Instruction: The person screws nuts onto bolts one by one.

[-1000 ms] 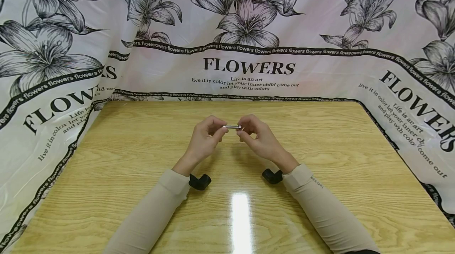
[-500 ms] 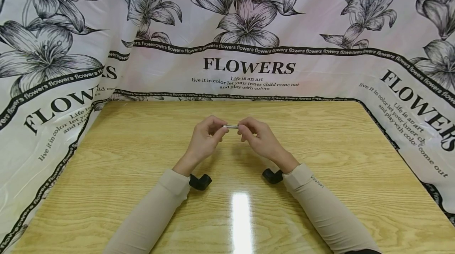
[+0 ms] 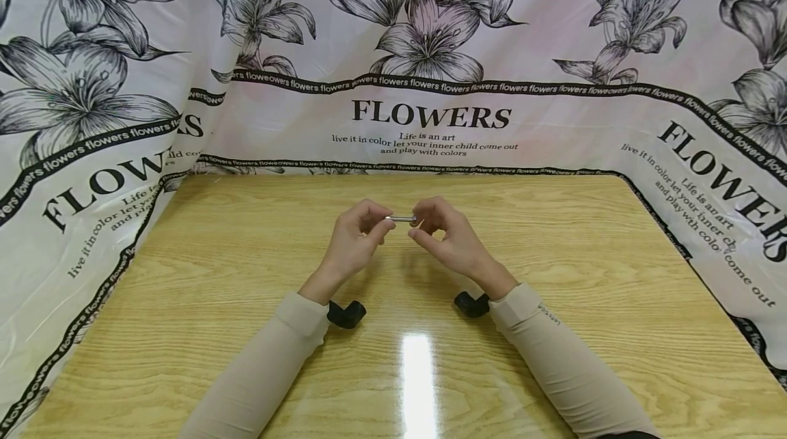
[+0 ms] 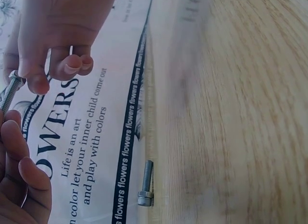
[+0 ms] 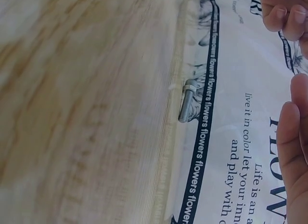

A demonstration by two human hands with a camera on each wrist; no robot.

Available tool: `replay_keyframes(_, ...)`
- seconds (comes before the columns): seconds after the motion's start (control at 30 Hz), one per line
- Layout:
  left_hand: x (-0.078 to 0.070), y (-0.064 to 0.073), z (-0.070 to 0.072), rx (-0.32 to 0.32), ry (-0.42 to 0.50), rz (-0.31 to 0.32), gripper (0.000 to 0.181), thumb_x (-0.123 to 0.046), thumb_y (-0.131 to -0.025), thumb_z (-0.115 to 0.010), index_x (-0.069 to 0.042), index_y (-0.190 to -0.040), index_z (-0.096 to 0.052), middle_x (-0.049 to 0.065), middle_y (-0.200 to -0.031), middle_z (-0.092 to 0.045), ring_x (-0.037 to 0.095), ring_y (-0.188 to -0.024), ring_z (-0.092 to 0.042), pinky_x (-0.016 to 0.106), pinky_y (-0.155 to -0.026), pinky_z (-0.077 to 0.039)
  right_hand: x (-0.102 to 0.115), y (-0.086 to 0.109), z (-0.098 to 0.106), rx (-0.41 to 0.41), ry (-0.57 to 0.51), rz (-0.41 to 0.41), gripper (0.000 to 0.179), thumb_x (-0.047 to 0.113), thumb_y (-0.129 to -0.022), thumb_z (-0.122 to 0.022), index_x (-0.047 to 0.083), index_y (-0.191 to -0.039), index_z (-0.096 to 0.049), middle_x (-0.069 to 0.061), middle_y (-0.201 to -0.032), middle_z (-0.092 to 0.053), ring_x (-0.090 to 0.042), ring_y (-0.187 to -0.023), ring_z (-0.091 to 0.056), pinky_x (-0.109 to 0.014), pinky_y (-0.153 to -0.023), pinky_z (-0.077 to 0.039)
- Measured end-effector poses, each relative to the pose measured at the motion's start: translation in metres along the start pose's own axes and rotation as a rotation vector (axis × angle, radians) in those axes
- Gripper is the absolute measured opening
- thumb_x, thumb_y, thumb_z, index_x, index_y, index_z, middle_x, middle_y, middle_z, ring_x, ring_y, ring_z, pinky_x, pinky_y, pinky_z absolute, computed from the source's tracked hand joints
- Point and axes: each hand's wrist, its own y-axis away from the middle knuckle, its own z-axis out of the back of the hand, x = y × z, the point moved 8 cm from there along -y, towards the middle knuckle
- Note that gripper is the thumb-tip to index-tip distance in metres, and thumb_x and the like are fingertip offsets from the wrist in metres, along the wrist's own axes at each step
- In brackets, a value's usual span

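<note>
Above the table's middle, my left hand (image 3: 358,234) pinches one end of a metal bolt (image 3: 402,219) and holds it level. My right hand (image 3: 450,237) is at the opposite end, thumb and fingers curled around a hex nut (image 4: 14,77) there. In the head view a little of the nut shows between those fingertips. Bare thread (image 4: 6,98) runs between the two hands in the left wrist view. A second bolt (image 4: 147,176) with a nut on it lies on the table; both wrist views show it, but the head view does not.
The wood-grain table (image 3: 246,330) carries a bright light reflection near its front. Flower-printed cloth (image 3: 430,132) hangs around the back and sides. A black wrist mount (image 3: 347,315) sits at the left cuff and another black mount (image 3: 471,304) at the right.
My right fingertips close over the nut end half a second ago, then part slightly so the nut shows again. My left hand and the bolt stay in place.
</note>
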Motion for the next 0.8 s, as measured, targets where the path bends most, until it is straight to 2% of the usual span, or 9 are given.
replay_keyframes(0.17, 0.0, 0.0, 0.0, 0.006, 0.009, 0.0, 0.013, 0.002, -0.092, -0.06, 0.008, -0.103, -0.061, 0.021, -0.086, -0.065, 0.03, -0.062, -0.052, 0.024, -0.055, -0.044, -0.02, 0.0, -0.004, 0.004, -0.009, 0.014, 0.019, -0.001, -0.092, -0.06, 0.0, -0.11, -0.054, -0.015, -0.089, -0.064, -0.034, -0.069, -0.061, -0.034, -0.064, -0.049)
replay_keyframes(0.3, 0.0, 0.0, -0.001, 0.004, 0.011, 0.001, 0.012, 0.003, -0.091, -0.061, 0.008, -0.103, -0.061, 0.022, -0.086, -0.065, 0.03, -0.061, -0.052, 0.024, -0.056, -0.044, -0.038, 0.0, -0.006, 0.002, -0.01, -0.012, 0.015, 0.007, -0.095, -0.059, 0.006, -0.11, -0.057, -0.011, -0.088, -0.063, -0.03, -0.07, -0.061, -0.036, -0.063, -0.049)
replay_keyframes(0.47, 0.0, 0.0, -0.002, 0.006, 0.021, -0.004, 0.012, 0.003, -0.091, -0.06, 0.008, -0.102, -0.061, 0.024, -0.086, -0.065, 0.03, -0.06, -0.052, 0.023, -0.055, -0.043, -0.042, 0.001, -0.005, 0.0, -0.012, -0.04, 0.011, 0.018, -0.099, -0.054, 0.011, -0.102, -0.062, -0.003, -0.087, -0.063, -0.02, -0.073, -0.062, -0.037, -0.065, -0.051)
replay_keyframes(0.6, -0.001, 0.0, -0.002, 0.008, 0.025, -0.009, 0.012, 0.004, -0.091, -0.06, 0.01, -0.102, -0.06, 0.024, -0.086, -0.064, 0.034, -0.06, -0.051, 0.023, -0.055, -0.043, -0.041, 0.001, -0.005, -0.005, -0.016, -0.024, 0.017, 0.021, -0.101, -0.051, 0.01, -0.097, -0.063, -0.006, -0.084, -0.064, -0.02, -0.072, -0.063, -0.042, -0.066, -0.053)
replay_keyframes(0.7, -0.001, 0.0, -0.002, 0.004, 0.026, -0.004, 0.013, 0.004, -0.091, -0.06, 0.01, -0.102, -0.06, 0.023, -0.086, -0.064, 0.039, -0.061, -0.051, 0.023, -0.055, -0.043, -0.042, 0.001, -0.005, -0.004, -0.015, -0.033, 0.02, 0.025, -0.102, -0.049, 0.012, -0.098, -0.063, -0.008, -0.085, -0.063, -0.02, -0.072, -0.063, -0.04, -0.065, -0.053)
replay_keyframes(0.8, -0.001, 0.0, -0.002, 0.0, 0.025, 0.003, 0.012, 0.004, -0.091, -0.06, 0.01, -0.102, -0.06, 0.024, -0.086, -0.064, 0.04, -0.062, -0.052, 0.023, -0.055, -0.044, -0.045, 0.001, -0.006, 0.005, -0.021, -0.058, 0.017, 0.024, -0.101, -0.051, 0.012, -0.105, -0.061, -0.009, -0.089, -0.063, -0.021, -0.072, -0.062, -0.037, -0.065, -0.052)
